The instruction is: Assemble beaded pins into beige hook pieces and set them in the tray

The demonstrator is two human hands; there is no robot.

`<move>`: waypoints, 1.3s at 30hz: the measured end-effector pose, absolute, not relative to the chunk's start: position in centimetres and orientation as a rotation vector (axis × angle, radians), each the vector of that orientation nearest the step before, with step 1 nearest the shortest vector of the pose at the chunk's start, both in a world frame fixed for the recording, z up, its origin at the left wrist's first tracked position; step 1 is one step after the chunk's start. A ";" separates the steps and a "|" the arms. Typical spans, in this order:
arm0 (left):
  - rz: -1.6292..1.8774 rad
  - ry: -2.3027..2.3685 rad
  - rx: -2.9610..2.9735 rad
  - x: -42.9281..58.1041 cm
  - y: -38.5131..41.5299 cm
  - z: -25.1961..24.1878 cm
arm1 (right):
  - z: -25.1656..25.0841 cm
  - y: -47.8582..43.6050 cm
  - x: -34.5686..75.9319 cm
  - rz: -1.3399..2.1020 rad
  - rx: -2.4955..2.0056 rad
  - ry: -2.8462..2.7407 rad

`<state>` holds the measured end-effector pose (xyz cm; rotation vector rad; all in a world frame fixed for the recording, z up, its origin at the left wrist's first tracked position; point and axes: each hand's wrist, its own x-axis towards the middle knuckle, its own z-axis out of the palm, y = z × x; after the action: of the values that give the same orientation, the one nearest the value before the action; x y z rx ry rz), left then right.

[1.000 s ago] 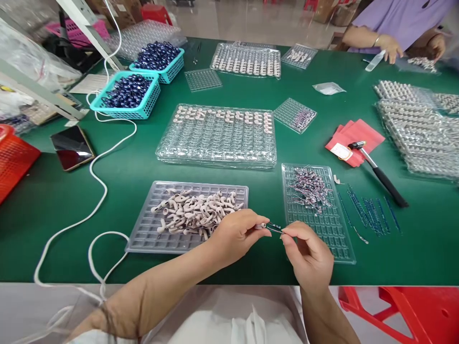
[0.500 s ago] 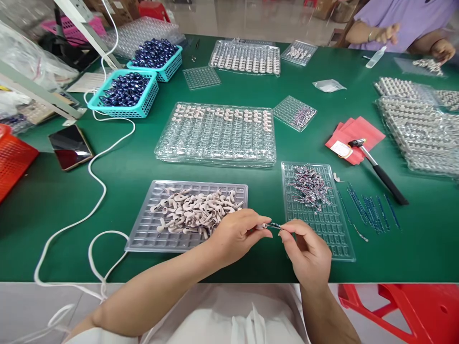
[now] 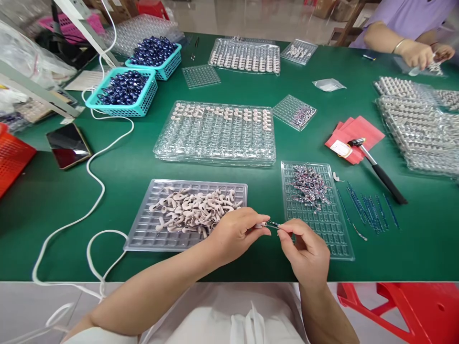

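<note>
My left hand (image 3: 236,234) pinches a small whitish earbud shell (image 3: 263,224) between thumb and fingertips. My right hand (image 3: 306,251) is closed on a thin dark circuit strip (image 3: 274,224) that reaches to the shell's end. How far the strip goes into the shell is too small to tell. Behind my left hand, a heap of whitish earbud shells (image 3: 195,210) lies on a grey plastic tray (image 3: 141,234). By my right hand is a clear tray (image 3: 339,243) bearing a pile of small wired parts (image 3: 311,186).
Several blue strips (image 3: 369,212) and a black-handled hammer (image 3: 387,181) lie rightward, its head on red packets (image 3: 366,134). A stacked clear tray (image 3: 215,138) sits mid-table. Left are turquoise baskets (image 3: 143,105), a phone (image 3: 69,145) and a white cable (image 3: 98,177). A co-worker's hand (image 3: 418,53) works far right.
My hands stay almost in place at the shell and strip. Across the table, the co-worker's hand has moved right and down, and the small bottle has moved right with it.
</note>
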<state>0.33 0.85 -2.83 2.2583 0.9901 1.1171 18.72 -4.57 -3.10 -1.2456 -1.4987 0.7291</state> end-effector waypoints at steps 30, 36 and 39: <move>0.914 1.030 2.654 -0.2 0.6 -3.4 | -3.0 -3.9 18.2 0.561 -1.295 -1.769; 0.920 0.994 2.622 0.0 0.7 -3.5 | -3.0 -3.9 18.0 0.568 -1.316 -1.774; 0.934 0.989 2.418 0.3 0.7 -2.8 | -2.9 -4.0 18.0 0.536 -1.382 -1.738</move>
<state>0.27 0.74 -2.77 2.4179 0.9887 0.9343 18.02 -3.95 -2.87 -1.3818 -1.7383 0.5365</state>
